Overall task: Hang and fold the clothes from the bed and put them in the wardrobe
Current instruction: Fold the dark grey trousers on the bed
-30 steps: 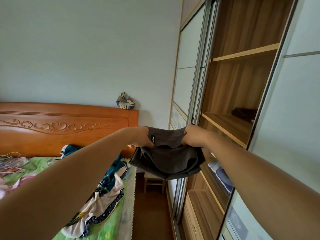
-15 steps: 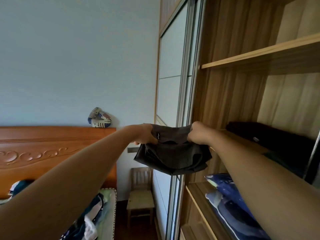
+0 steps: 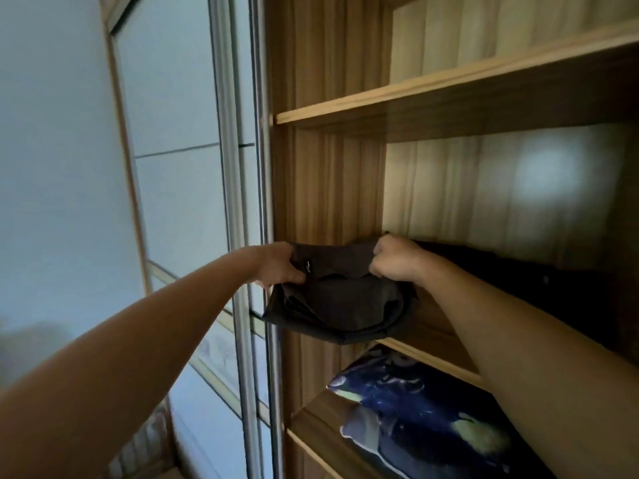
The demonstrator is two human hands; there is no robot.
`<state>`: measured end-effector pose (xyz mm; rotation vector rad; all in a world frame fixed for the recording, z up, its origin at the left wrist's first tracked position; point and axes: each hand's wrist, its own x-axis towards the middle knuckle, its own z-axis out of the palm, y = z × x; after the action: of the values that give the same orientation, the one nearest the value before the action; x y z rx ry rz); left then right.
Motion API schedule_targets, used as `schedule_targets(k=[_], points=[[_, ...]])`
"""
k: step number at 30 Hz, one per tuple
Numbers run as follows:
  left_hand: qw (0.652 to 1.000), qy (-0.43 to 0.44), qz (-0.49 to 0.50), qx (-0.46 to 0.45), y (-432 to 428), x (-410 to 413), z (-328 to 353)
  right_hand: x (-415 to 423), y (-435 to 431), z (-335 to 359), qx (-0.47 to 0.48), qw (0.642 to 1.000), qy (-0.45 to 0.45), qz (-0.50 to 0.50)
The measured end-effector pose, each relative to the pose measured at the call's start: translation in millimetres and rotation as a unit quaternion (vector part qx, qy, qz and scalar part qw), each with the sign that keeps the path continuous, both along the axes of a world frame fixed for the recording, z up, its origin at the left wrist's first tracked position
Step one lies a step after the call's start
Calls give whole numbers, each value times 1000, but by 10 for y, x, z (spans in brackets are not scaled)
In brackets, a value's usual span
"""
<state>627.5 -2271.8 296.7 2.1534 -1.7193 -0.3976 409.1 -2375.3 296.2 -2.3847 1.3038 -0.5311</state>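
Both hands grip folded dark garment, seemingly at wardrobe shelf

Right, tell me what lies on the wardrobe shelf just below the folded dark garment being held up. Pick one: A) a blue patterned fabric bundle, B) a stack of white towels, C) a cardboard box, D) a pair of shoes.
A: a blue patterned fabric bundle lies on the lower shelf, beneath the folded dark garment.
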Motion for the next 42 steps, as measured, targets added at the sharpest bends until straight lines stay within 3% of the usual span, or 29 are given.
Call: schedule_targets(k=[7,17,27,30,32,35,39,42], points=[[992,26,-121,32,-968,-432,172,-672,-330,53,-12,988,-26,-151],[963,104,-246,26,-1924,-1286,28,-1502,-508,157,-8,947,33,-320],[943,137,-299,-43,-2802,-1954,-48,-1823,-1104,192,-19,880,193,-434],[941,75,-330,-1,-2896,-2065,-326,-1894,-1177,-145,-9,866,213,-452],[938,14,-346,19,-2917,-2095,-495,-1890,-1188,-334,10,841,283,-461],[942,-55,-331,-18,-2982,-2105,-512,-1863,-1258,-441,-73,828,362,-423],[934,-83,-332,-101,-3119,-2253,-435,-1891,-1434,-531,-58,863,318,-388],[933,-105,-341,-49,-3195,-2458,-621,-1940,-1527,-701,38,875,268,-400]])
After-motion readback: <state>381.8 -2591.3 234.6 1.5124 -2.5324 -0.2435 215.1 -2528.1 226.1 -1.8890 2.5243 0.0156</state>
